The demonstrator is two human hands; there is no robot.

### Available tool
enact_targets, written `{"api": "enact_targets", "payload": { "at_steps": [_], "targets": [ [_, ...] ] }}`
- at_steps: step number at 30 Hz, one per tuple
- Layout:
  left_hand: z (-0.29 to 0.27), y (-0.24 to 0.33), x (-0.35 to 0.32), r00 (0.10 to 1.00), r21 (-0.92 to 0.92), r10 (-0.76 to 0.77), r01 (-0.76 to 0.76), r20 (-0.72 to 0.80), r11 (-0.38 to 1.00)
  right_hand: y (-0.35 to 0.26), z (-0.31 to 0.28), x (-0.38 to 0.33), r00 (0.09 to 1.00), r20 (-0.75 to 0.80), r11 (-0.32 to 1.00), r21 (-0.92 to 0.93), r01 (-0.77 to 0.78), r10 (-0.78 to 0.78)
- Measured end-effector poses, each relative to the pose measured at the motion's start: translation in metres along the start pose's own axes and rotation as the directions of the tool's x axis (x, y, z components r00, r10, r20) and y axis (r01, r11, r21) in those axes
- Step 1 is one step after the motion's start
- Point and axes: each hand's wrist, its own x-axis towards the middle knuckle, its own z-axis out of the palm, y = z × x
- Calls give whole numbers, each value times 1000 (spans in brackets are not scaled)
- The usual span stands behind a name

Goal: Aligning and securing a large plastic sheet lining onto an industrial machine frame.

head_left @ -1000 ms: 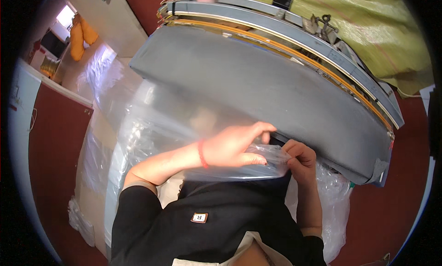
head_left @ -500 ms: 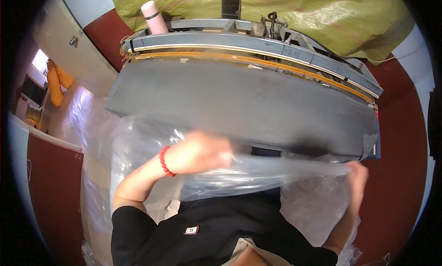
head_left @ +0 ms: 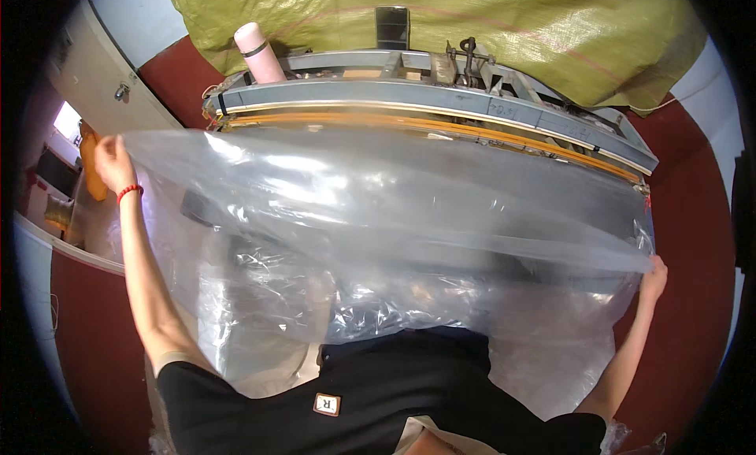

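Note:
A wide sheet of clear plastic film [head_left: 354, 219] is stretched between my two hands, over the grey padded table [head_left: 583, 191]. At the far left, my left hand [head_left: 116, 165], with a red bead bracelet at the wrist, pinches one corner of the film. My right hand [head_left: 654, 278] grips the other end at the right, beyond the table's near right corner. The film sags and shines in the middle, and the grey surface shows through it. More of the film hangs down in front of my body toward the floor.
Behind the table runs a grey metal frame [head_left: 441, 96] with orange strips [head_left: 409, 120] along its near side. A pink roll [head_left: 260, 53], a dark phone-like slab [head_left: 392, 28] and a black clamp [head_left: 468, 57] are on it. A yellow-green woven sheet [head_left: 535, 29] hangs behind; a door [head_left: 118, 77] stands left.
My left hand has swung from the middle far out to the left, spreading the bunched film wide across the table. My right hand has shifted slightly outward to the right.

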Motion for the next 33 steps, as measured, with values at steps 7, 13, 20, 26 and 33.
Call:
{"api": "enact_targets", "payload": {
  "at_steps": [7, 13, 20, 26, 33],
  "targets": [
    [82, -2, -185, 505, -89, 209, -252, 837, 964, -114, 26, 9, 981, 193, 997, 79, -9, -6],
    [77, -78, -174, 482, 246, -223, 15, 847, 969, -147, 12, -4, 899, 406, 947, 319, 30, -165],
    [93, 91, -181, 422, -231, 120, 221, 898, 948, -148, -30, 12, 543, 784, 850, 480, -219, -302],
    [140, 84, -218, 514, 46, 36, -145, 857, 988, -106, -45, 96, 918, 272, 880, 454, 141, -288],
    [150, 54, -219, 450, 137, -36, -194, 892, 971, -208, 5, 30, 782, -224, 809, -56, 585, -581]
  ]
}}
